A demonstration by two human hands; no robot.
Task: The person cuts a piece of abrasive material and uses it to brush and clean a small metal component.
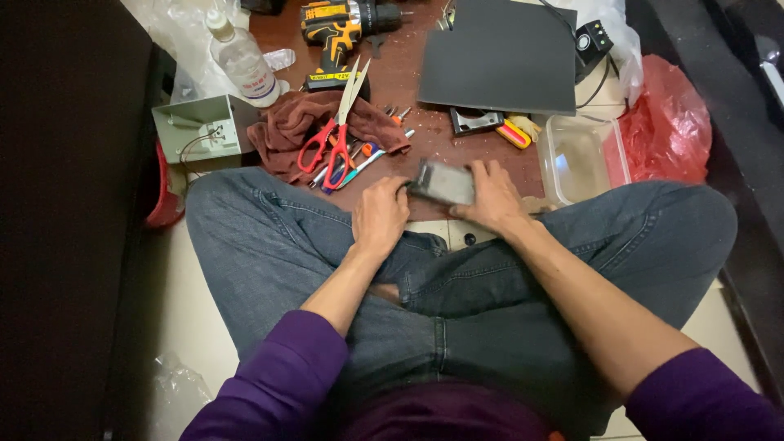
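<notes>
Grey and blurred, a small flat rectangular device (442,181) sits at the centre of the frame, held between both hands above crossed legs in blue jeans (457,286). The right hand (492,198) wraps its far end, its grip pressed together on the casing. The left hand (380,216) is curled closed at the near end (whether it pinches a small tool against the device is too blurred to tell). Just above, on the brown floor, red-handled scissors (335,135) lie on a maroon rag (298,131). Toward the upper frame stand a yellow and black cordless drill (336,33) and a clear plastic bottle (241,59). An empty clear plastic tub (580,159) sits at right, beside a red plastic bag (668,126).
</notes>
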